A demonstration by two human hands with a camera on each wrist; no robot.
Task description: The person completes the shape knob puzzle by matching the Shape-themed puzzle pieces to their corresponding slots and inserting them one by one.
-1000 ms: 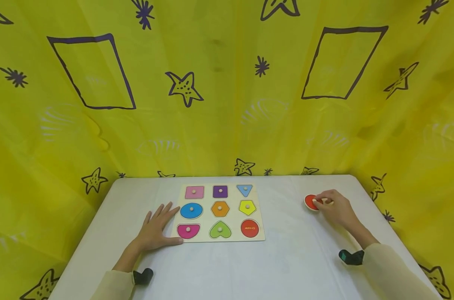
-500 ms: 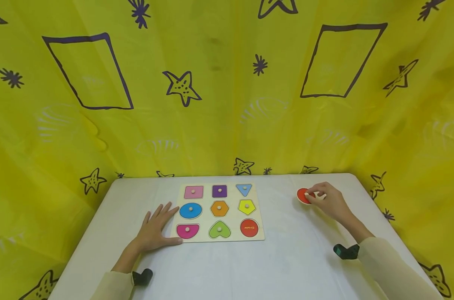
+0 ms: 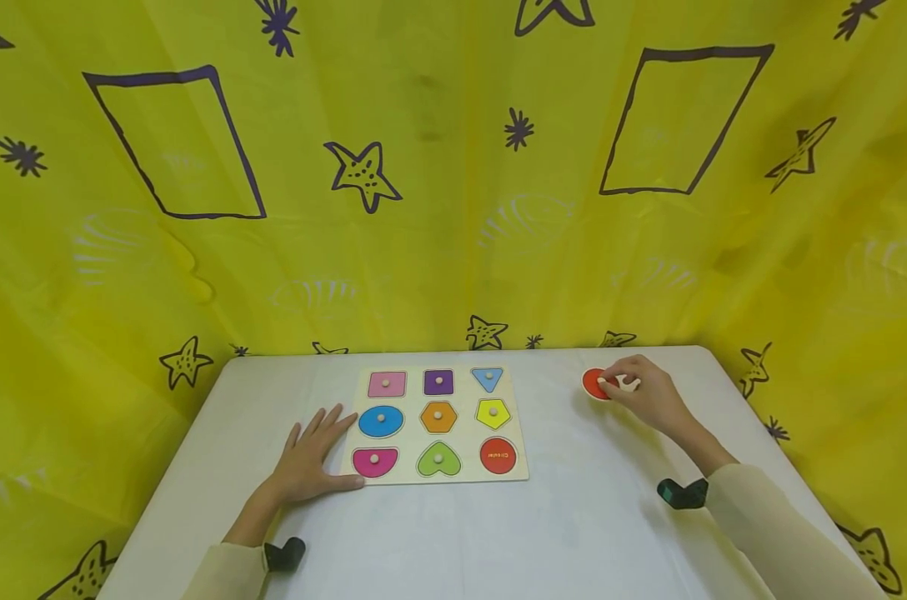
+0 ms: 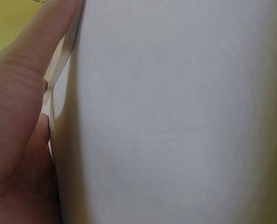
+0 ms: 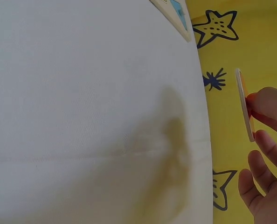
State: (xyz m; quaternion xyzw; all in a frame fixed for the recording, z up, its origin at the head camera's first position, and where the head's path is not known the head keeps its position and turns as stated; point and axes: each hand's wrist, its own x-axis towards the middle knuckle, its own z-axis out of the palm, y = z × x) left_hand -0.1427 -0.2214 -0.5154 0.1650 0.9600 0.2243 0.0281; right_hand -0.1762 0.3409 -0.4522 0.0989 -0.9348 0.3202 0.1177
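Observation:
My right hand (image 3: 648, 396) pinches the small knob of a round red puzzle piece (image 3: 595, 384) between thumb and finger. In the right wrist view the piece (image 5: 244, 105) is seen edge-on, lifted off the table, the other fingers loosely bent. To the left lies a wooden shape puzzle board (image 3: 464, 475) holding several knobbed pieces. Its near right corner shows a red round recess (image 3: 498, 455) with printed lettering. My left hand (image 3: 307, 458) lies flat with fingers spread, its fingertips and thumb touching the board's left edge; in the left wrist view the hand (image 4: 17, 107) is partly cut off.
A white-covered table (image 3: 453, 542) carries the board. Behind it and at both sides hangs a yellow curtain (image 3: 438, 250) with drawn stars. Each wrist wears a small black device, such as the right one (image 3: 682, 493).
My right hand has carried the red round piece to the left and a little farther back. The left hand and the board look unmoved.

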